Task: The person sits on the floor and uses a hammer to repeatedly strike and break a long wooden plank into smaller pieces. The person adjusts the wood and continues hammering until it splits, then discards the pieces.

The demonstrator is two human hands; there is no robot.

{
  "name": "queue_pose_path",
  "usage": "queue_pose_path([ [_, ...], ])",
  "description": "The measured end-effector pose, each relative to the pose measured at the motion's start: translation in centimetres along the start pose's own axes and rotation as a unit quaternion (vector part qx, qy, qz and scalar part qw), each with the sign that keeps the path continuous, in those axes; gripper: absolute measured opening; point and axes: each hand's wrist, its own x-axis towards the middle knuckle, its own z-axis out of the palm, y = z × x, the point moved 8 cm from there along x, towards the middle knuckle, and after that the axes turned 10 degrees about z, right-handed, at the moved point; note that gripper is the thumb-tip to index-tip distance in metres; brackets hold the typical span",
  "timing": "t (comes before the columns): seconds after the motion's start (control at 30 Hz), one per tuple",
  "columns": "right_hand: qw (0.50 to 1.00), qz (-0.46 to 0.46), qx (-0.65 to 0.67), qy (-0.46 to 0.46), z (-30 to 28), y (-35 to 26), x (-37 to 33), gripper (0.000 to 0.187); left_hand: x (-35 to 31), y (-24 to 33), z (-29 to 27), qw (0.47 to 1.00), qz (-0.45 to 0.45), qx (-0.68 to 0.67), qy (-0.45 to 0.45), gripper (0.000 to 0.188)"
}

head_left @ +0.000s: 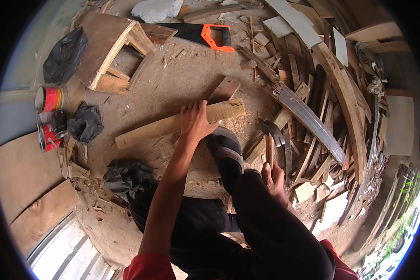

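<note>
My left hand (197,122) lies over a light wooden board (158,129), its fingers curled over the far edge and the thumb on the near side. The board lies slanted on the dirt floor, its right end higher in view. Behind that end sits a short brown wood block (225,88). In my right hand (275,181) is a claw hammer (272,135), gripped by its wooden handle with the metal head up. My dark shoe (225,144) rests close to the board, between the two hands. Wood shavings are scattered beside the board's right end.
A large heap of scrap wood (308,102) fills the right side. A handsaw (217,38) with an orange and black handle lies at the far side. On the left stand a wooden box frame (102,51), red cans (49,135) and black plastic bags (85,122).
</note>
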Motion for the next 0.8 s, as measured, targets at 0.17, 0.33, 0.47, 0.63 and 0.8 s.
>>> queue_pose_path([
  [0.17, 0.999, -0.001, -0.042, 0.01, 0.3, -1.4, -0.1, 0.06, 0.3, 0.2, -0.2, 0.992, 0.102, -0.022, 0.066, 0.073],
  [0.33, 1.0, -0.001, 0.003, 0.011, 0.7, -1.3, 0.8, 0.058, 1.5, 2.0, -0.2, 0.988, 0.139, 0.007, 0.068, 0.078],
  [0.47, 1.0, -0.006, 0.029, 0.009, 1.5, -3.3, 1.7, 0.057, 1.9, 2.1, -0.1, 0.991, 0.119, 0.038, 0.05, 0.078],
  [0.63, 0.998, -0.042, 0.037, 0.036, 1.1, -7.2, 2.0, 0.053, 2.4, 2.2, 0.3, 0.992, 0.109, 0.056, 0.033, 0.078],
  [0.8, 0.992, -0.127, 0.013, 0.018, 0.8, -8.4, 2.2, 0.045, 2.0, 2.4, 0.2, 0.99, 0.106, 0.089, 0.037, 0.08],
])
